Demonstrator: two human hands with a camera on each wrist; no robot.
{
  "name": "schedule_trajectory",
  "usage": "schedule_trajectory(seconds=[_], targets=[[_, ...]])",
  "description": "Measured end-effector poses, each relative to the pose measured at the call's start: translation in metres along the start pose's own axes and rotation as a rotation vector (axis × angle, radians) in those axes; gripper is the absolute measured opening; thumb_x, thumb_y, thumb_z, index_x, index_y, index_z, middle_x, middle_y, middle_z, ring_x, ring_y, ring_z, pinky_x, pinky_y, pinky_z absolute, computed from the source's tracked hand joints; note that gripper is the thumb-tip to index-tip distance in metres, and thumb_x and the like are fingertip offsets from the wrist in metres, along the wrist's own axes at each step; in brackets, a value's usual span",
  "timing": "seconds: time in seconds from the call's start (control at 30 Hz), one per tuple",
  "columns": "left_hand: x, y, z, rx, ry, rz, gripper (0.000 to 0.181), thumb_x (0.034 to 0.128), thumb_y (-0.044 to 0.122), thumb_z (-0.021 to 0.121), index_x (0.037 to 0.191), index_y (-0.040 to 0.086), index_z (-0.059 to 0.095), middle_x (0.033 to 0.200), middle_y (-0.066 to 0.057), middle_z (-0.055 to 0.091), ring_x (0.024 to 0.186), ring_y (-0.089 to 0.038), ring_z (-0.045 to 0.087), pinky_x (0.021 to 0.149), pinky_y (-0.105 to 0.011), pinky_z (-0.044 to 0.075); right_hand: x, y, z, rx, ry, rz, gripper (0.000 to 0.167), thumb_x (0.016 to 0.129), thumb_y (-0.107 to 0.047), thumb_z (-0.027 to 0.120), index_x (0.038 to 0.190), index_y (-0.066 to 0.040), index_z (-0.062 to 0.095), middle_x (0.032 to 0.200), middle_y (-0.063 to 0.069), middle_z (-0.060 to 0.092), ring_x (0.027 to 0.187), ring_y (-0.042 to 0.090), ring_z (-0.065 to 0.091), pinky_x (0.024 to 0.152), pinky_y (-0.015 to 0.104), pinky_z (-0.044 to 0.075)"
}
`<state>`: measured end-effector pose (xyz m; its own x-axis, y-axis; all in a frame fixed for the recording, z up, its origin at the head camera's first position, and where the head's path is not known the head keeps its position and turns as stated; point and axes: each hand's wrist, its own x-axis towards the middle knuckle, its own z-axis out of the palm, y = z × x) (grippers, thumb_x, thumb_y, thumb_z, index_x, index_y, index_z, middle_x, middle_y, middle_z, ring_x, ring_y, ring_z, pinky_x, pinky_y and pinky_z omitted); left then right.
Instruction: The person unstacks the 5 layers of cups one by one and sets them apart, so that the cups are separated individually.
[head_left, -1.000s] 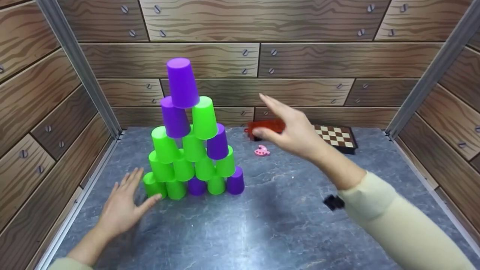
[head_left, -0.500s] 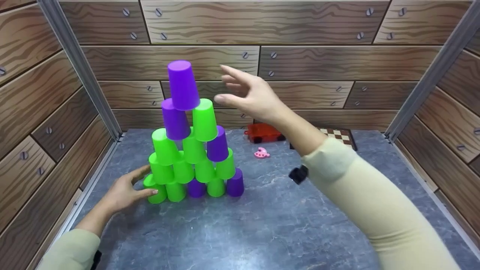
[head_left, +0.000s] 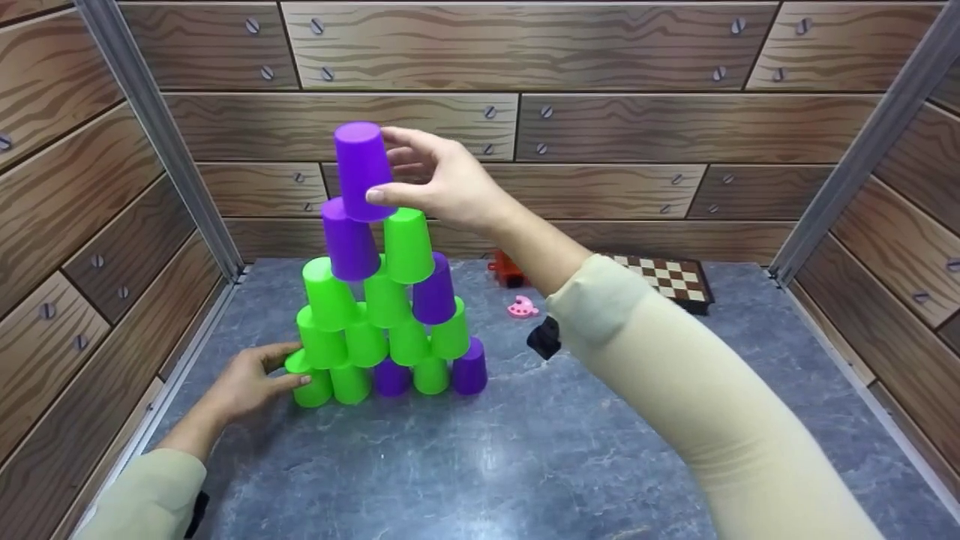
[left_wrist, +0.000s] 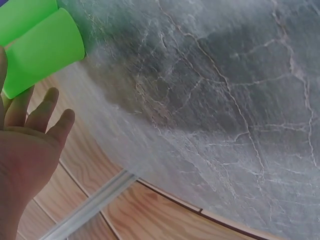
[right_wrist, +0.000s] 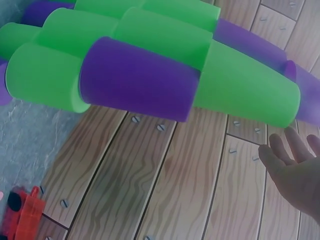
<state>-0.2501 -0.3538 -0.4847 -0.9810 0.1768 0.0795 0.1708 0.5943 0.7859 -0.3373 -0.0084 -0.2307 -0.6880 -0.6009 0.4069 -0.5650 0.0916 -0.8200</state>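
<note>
A pyramid of upturned green and purple cups stands left of centre in the head view. My right hand (head_left: pixel 446 184) is at the purple cup (head_left: pixel 362 165) on top, thumb across its front and fingers behind it. That cup (right_wrist: pixel 310 95) shows partly at the edge of the right wrist view, close to the fingertips. Low at the left, my left hand (head_left: pixel 251 382) holds the bottom corner green cup (head_left: pixel 313 390) between thumb and fingers. In the left wrist view, fingers of the left hand (left_wrist: pixel 32 145) lie along this green cup (left_wrist: pixel 47 50).
Behind the right forearm are a red toy wagon (head_left: pixel 508 268) and a checkered game board (head_left: pixel 671 281). A pink toy piece (head_left: pixel 522 307) lies on the grey marbled table (head_left: pixel 420 465). Wood-patterned walls (head_left: pixel 600 45) enclose the back and sides.
My right hand has moved left from beside the stack to the top purple cup. The left hand has come in around the corner green cup. The cups stay stacked.
</note>
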Motion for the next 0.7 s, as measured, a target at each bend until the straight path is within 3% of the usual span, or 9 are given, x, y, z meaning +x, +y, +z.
schedule_trajectory(seconds=[0.37,0.57,0.7], targets=[[0.004,0.001,-0.002,-0.002,-0.006,-0.023,0.060,0.0943,0.018,0.084,0.142,-0.009,0.060,0.128,-0.024,0.071,0.114,-0.036,0.071,0.092,-0.033,0.061,0.002,0.008,0.007,-0.028,0.037,-0.007,0.063,0.092,-0.021,0.086,0.148,-0.007,0.059,0.127,0.006,0.072,0.116,0.017,0.069,0.098,0.034,0.057],[0.004,0.001,-0.003,0.002,-0.017,-0.035,0.061,0.0949,0.018,0.084,0.143,-0.011,0.058,0.131,-0.028,0.069,0.117,-0.040,0.071,0.093,-0.040,0.062,0.002,0.011,0.009,-0.001,0.053,-0.018,0.054,0.093,-0.019,0.085,0.141,-0.006,0.064,0.124,0.005,0.074,0.114,0.018,0.069,0.100,0.033,0.055],[0.004,0.000,-0.004,0.009,-0.019,-0.050,0.062,0.0943,0.020,0.084,0.143,-0.010,0.059,0.131,-0.027,0.069,0.117,-0.040,0.070,0.095,-0.042,0.061,-0.001,0.008,0.006,0.042,0.084,-0.069,0.051,0.094,-0.016,0.084,0.140,-0.005,0.064,0.124,0.005,0.073,0.115,0.020,0.069,0.101,0.034,0.055]])
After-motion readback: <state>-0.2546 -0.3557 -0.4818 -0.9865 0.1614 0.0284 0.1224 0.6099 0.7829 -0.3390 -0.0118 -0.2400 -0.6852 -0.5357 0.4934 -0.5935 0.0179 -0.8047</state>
